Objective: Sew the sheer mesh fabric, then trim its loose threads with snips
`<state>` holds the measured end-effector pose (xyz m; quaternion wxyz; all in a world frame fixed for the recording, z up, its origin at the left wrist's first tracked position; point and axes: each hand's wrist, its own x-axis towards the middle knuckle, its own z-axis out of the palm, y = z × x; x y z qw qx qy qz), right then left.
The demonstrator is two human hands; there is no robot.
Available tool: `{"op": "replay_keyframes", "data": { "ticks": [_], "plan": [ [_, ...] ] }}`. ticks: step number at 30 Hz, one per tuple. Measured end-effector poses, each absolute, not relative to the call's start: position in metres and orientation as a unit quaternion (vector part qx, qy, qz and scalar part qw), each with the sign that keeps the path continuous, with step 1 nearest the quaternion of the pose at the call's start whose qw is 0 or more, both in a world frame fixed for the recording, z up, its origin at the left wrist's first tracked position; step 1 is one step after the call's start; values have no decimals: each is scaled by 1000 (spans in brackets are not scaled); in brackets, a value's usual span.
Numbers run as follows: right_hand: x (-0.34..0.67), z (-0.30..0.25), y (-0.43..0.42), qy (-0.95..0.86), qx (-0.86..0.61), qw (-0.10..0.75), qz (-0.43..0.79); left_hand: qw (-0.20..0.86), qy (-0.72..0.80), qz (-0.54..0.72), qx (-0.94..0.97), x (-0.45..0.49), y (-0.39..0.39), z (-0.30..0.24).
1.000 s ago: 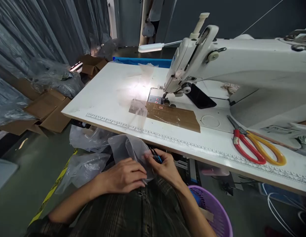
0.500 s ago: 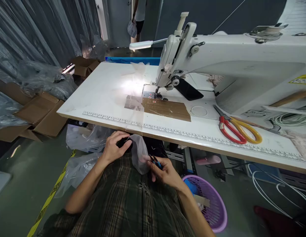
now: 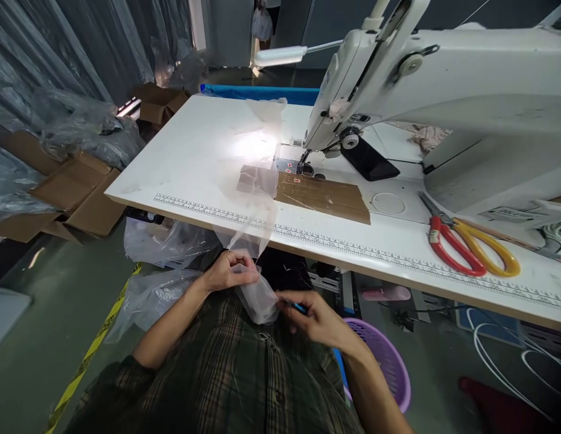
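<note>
Head view: two hands [image 3: 233, 271] [image 3: 319, 316], one cloth [image 3: 259, 302], one sewing machine [image 3: 470, 81]

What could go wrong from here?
The blue tool in the right hand is close to the sheer fabric pinched by the left hand, so it might nick it. Thin material also hangs over the front edge of the table and could snag. The scissors, lying near that edge, might get knocked off.

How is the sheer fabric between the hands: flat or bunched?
Bunched: the sheer fabric lies in overlapping folds, pinched in the left hand.
</note>
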<state>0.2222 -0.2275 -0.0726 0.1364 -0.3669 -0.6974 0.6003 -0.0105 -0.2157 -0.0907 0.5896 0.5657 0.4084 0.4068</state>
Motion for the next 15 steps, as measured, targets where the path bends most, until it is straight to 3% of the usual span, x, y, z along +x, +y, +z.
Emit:
{"op": "replay_keyframes", "data": {
  "ticks": [4, 15],
  "plan": [
    [207, -70, -207, -692, -419, 269, 522, 549, 502, 392, 541, -19, -229, -78],
    [166, -62, -195, -720, -350, 238, 549, 519, 471, 405, 586, -29, -243, -63]
  ]
}}
